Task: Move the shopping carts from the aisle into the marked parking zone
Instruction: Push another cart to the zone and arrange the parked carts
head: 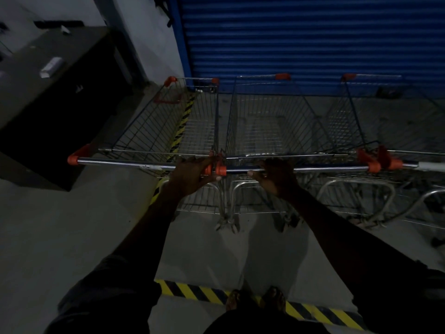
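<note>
Three wire shopping carts with orange corner caps stand side by side facing a blue roller shutter: a left cart (168, 121), a middle cart (269, 121) and a right cart (361, 116). My left hand (192, 175) grips the right end of the left cart's chrome handle (120, 162), by its orange end cap. My right hand (274, 175) is closed on the middle cart's handle bar (325, 168). Yellow-and-black striped floor tape (313, 312) runs under my feet, and another strip (179, 127) passes beneath the left cart.
A dark cabinet (60, 104) stands close on the left with a small white item on top. The blue roller shutter (313, 39) closes off the far side behind the carts. A fourth handle (431, 166) shows at the right edge. Grey concrete floor lies left of the carts.
</note>
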The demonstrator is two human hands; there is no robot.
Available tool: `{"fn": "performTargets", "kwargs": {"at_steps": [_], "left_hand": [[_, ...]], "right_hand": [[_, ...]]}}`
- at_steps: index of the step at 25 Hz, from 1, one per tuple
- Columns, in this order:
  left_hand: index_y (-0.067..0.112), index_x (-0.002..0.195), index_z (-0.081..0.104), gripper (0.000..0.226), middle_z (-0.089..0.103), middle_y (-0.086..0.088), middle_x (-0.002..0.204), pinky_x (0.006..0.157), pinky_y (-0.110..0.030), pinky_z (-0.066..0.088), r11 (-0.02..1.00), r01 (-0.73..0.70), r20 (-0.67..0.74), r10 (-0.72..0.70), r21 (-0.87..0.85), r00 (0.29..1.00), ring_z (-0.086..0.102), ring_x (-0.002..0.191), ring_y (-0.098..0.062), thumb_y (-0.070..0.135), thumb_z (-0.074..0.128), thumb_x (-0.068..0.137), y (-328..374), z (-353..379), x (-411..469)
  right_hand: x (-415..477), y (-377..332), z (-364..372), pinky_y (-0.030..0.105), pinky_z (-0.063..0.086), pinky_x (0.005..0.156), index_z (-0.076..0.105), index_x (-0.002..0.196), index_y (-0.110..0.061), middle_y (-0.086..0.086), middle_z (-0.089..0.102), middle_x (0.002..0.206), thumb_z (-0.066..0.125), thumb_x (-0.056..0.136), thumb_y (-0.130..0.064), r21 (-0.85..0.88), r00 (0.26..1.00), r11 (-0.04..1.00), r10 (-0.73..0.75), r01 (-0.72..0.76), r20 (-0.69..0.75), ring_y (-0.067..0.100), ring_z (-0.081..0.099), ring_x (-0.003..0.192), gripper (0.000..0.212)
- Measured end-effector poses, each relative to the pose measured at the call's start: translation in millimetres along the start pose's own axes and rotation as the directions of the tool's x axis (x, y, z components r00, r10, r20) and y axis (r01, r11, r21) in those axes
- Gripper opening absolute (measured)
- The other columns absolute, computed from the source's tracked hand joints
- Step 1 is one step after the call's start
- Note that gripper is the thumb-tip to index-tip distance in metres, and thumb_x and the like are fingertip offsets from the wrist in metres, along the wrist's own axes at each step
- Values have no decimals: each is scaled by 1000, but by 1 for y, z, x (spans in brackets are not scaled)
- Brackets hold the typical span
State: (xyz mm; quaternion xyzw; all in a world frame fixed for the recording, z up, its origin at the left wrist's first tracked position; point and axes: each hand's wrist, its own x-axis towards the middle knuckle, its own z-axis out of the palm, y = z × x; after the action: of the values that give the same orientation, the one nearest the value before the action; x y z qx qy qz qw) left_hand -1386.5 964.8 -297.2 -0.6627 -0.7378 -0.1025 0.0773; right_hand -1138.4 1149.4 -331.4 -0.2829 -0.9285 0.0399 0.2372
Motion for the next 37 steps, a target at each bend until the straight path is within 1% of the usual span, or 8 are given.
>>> {"fn": "performTargets", "kwargs": {"at_steps": [5,13,16,19,23,31,34,37], "left_hand": [[43,151,34,81,67,-7,130,95,-54,43,999,45,51,-45,8,998,64,112,-36,89,18,86,2,-2,0],[37,147,46,97,53,-2,130,97,-59,43,986,130,96,-121,-104,988,56,118,-28,96,17,76,5,-7,3],[31,145,51,97,55,-5,128,93,-52,43,993,116,28,-116,6,993,55,115,-31,95,20,79,9,-4,3],[29,142,53,83,52,-7,134,97,-49,38,988,107,-98,-96,113,990,49,121,-32,87,38,84,29,0,3],[28,141,53,69,47,-9,141,105,-48,33,994,75,-121,-65,76,991,44,130,-32,74,53,89,85,3,23],[22,137,58,49,59,-4,129,95,-46,42,989,-135,-66,131,-66,989,54,118,-30,43,57,91,250,27,92],[17,128,64,44,63,-6,124,89,-42,41,979,-171,-93,161,-110,983,58,112,-32,37,60,89,320,42,121],[17,125,65,42,66,-7,118,84,-39,36,969,-178,-127,157,-171,979,59,105,-31,37,59,88,381,49,145]], "right_hand": [[-1,-3,-6,51,54,82,74,101,-21,3,70,78,52,91,-65,15,999,1000,-27,28,-36,31,69,83,50],[-9,-2,-6,57,47,95,70,116,-24,4,72,111,50,89,-65,-6,999,1000,-4,4,43,34,66,107,54],[-8,-4,-8,53,41,104,66,128,-24,4,68,126,41,87,-73,16,985,999,27,-30,173,32,58,121,69],[-13,1,-17,48,40,106,61,136,-21,5,64,132,47,85,-70,68,985,997,23,-35,172,31,56,124,72],[-38,29,-36,47,38,107,57,140,-20,6,63,132,67,82,-46,62,997,998,0,-5,79,30,56,124,64],[-98,137,-113,56,49,99,59,133,-11,15,63,131,63,82,-31,33,998,997,63,-64,27,39,55,124,55],[-122,187,-151,59,39,112,63,128,-7,17,60,137,69,77,-20,-4,997,1000,29,-30,-73,40,39,141,53],[-139,231,-179,54,50,98,65,121,-8,16,64,126,70,73,-18,6,995,999,55,-54,-80,44,55,122,50]]}}
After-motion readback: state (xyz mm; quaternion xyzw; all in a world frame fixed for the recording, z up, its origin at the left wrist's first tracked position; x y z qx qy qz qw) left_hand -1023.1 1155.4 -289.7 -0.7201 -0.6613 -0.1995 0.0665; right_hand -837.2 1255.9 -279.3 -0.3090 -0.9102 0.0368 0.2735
